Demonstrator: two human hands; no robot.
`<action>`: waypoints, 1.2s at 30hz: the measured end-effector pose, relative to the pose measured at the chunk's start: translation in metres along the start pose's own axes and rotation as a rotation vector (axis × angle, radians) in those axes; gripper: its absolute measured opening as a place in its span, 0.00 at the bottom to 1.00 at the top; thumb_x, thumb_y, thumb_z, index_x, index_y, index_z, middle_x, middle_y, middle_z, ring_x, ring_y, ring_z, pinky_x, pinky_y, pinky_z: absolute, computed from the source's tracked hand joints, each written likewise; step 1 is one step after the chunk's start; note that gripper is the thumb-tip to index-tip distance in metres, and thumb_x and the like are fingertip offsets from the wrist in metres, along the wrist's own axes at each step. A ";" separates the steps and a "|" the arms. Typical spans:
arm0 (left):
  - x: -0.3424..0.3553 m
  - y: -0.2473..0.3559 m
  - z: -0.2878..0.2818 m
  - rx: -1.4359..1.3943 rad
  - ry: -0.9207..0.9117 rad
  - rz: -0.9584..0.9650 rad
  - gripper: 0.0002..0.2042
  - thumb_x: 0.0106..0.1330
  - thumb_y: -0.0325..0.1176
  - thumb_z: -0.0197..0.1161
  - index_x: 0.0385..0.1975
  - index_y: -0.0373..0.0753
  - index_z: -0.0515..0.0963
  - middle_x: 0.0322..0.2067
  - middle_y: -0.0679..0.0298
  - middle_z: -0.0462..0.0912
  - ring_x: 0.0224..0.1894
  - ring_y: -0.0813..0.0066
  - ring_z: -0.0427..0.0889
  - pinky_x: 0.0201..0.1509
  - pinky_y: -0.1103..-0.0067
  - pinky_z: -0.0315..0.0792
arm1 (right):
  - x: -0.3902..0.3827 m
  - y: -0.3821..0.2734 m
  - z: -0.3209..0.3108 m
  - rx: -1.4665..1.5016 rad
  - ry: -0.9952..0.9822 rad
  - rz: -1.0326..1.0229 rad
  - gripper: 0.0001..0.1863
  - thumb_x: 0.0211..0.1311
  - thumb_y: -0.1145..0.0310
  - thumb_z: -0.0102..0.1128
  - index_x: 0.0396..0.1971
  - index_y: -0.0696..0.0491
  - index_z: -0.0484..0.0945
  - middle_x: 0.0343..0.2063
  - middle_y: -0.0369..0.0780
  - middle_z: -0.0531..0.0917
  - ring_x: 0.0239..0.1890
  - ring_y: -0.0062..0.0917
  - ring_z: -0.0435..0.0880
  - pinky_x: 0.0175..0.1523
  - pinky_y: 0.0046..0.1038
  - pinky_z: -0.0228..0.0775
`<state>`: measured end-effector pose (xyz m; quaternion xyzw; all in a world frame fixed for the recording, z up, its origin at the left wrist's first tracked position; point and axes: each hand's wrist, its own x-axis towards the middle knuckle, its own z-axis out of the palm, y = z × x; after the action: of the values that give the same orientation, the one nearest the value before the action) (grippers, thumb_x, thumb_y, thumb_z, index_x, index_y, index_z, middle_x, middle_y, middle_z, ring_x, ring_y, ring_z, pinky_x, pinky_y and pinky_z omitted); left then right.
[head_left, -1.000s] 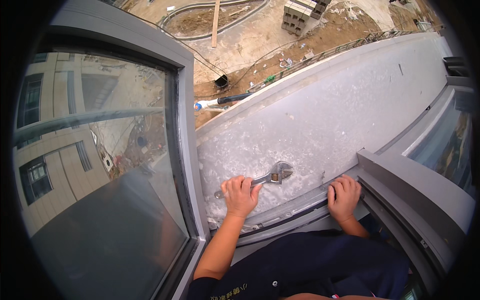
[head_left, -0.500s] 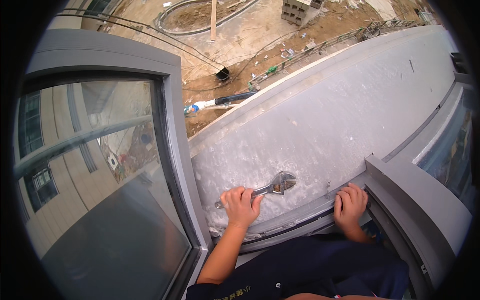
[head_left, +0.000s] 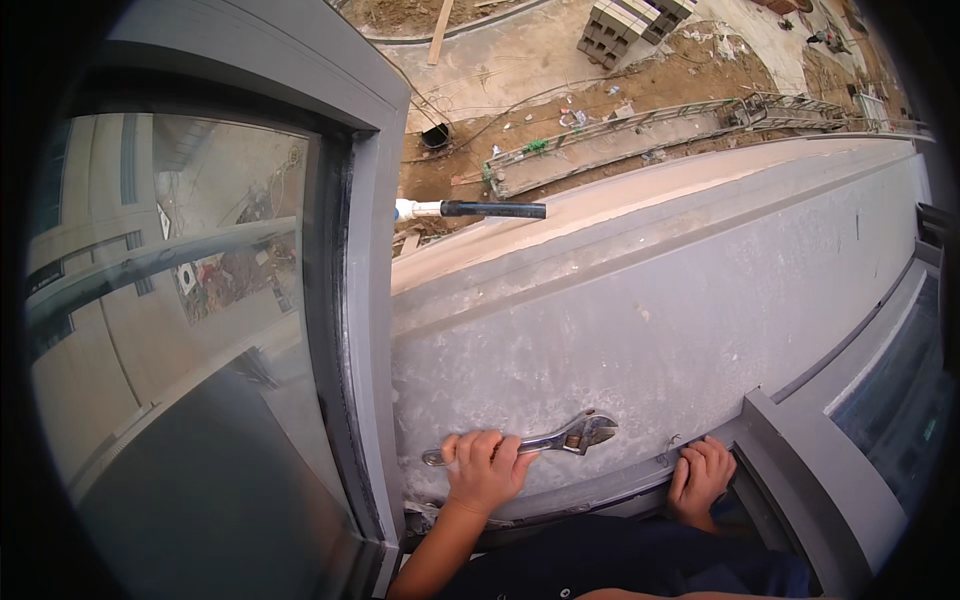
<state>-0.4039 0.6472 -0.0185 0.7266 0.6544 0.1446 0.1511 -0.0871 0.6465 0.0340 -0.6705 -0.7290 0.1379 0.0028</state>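
My left hand is closed around the handle of a silver adjustable wrench. The wrench lies nearly level over the grey outer ledge, its jaws pointing right; whether it touches the ledge I cannot tell. Farther right, my right hand has its fingers curled over the lower window frame, close to the upright grey post. Its fingertips are partly hidden.
An opened window sash with reflecting glass stands at my left. Beyond the ledge's outer edge, the ground lies far below, with a stack of blocks, a ladder-like metal frame and a black-and-white pipe.
The view has tilted up, so the ledge and both hands sit lower and more of the ground shows. My left hand keeps hold of the wrench; my right hand stays on the frame.
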 end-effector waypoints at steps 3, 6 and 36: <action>0.002 0.001 -0.001 0.024 0.010 0.007 0.15 0.58 0.50 0.67 0.37 0.50 0.74 0.36 0.68 0.67 0.39 0.67 0.69 0.47 0.65 0.57 | -0.003 0.003 0.002 -0.009 -0.037 -0.003 0.08 0.57 0.67 0.55 0.34 0.54 0.78 0.37 0.40 0.79 0.50 0.40 0.75 0.58 0.43 0.56; 0.004 0.000 -0.003 0.019 -0.001 0.010 0.15 0.60 0.50 0.66 0.37 0.50 0.74 0.36 0.68 0.67 0.39 0.68 0.68 0.47 0.66 0.58 | -0.001 0.002 0.001 -0.018 -0.058 0.002 0.08 0.58 0.66 0.55 0.33 0.54 0.78 0.37 0.40 0.79 0.50 0.40 0.74 0.58 0.43 0.56; 0.006 0.001 -0.007 0.015 0.004 -0.015 0.14 0.61 0.52 0.65 0.35 0.50 0.76 0.36 0.70 0.68 0.40 0.71 0.69 0.48 0.68 0.58 | 0.001 0.007 -0.001 -0.045 -0.112 -0.042 0.08 0.58 0.65 0.55 0.33 0.52 0.79 0.36 0.39 0.80 0.50 0.40 0.75 0.57 0.43 0.57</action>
<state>-0.4049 0.6529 -0.0117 0.7226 0.6611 0.1401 0.1456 -0.0802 0.6477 0.0335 -0.6463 -0.7447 0.1587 -0.0504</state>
